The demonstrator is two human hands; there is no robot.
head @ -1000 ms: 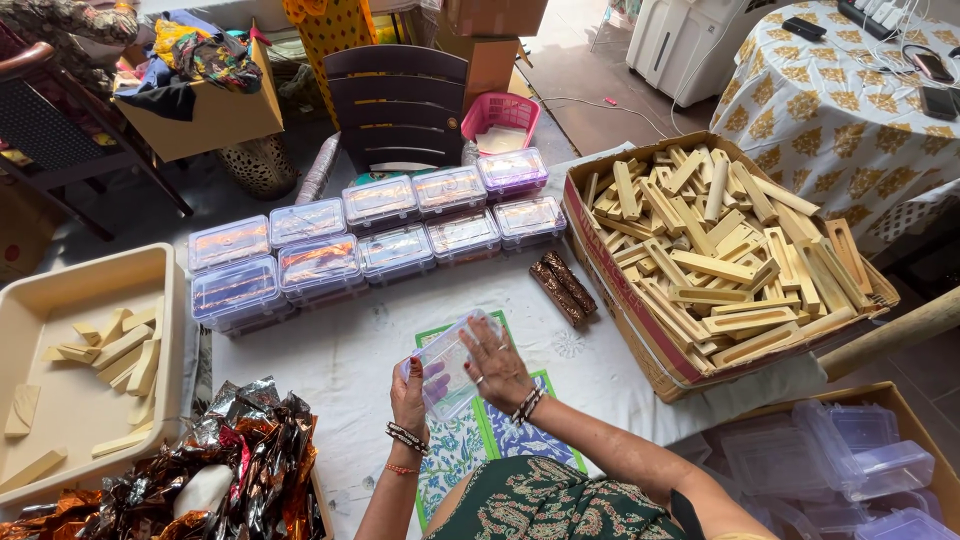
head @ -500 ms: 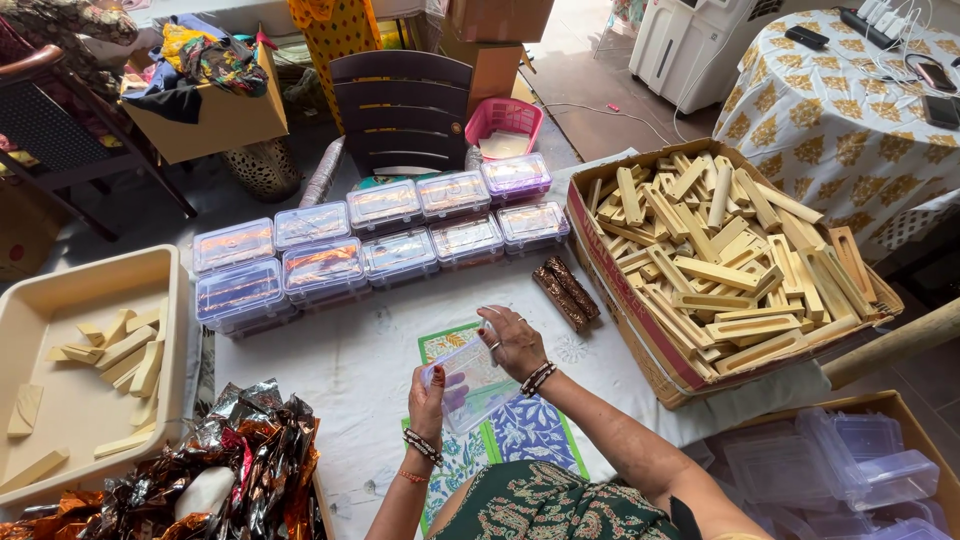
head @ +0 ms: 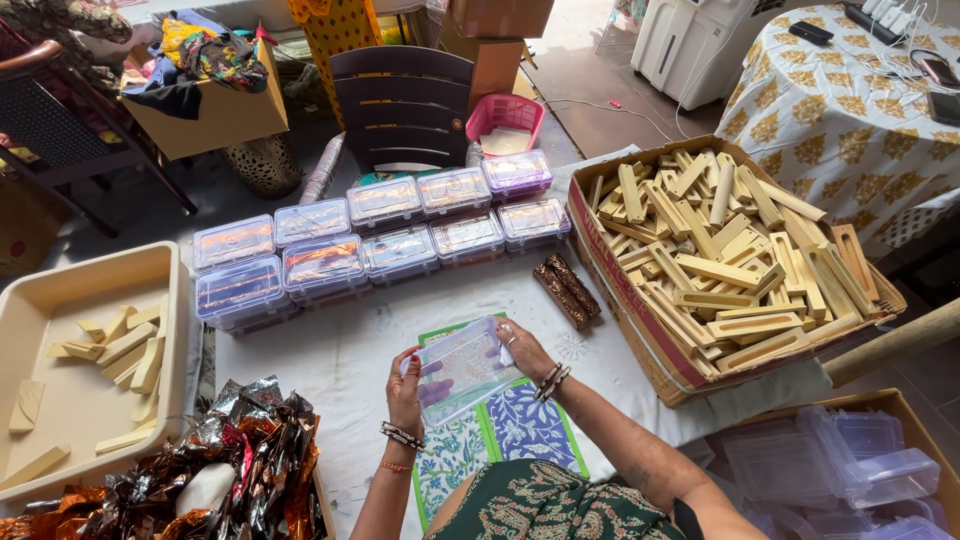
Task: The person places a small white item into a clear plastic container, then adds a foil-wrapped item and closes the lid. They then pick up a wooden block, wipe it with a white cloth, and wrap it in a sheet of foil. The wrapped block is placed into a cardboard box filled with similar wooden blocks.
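At lower centre of the frame, the clear plastic lid (head: 462, 368) is clamped between left hand (head: 407, 392) and right hand (head: 524, 350) (long axis tilted, rising rightward), above the patterned cloth (head: 520, 425).

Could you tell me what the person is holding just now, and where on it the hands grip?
A clear plastic lid, held flat by its two short ends: left hand and right hand.
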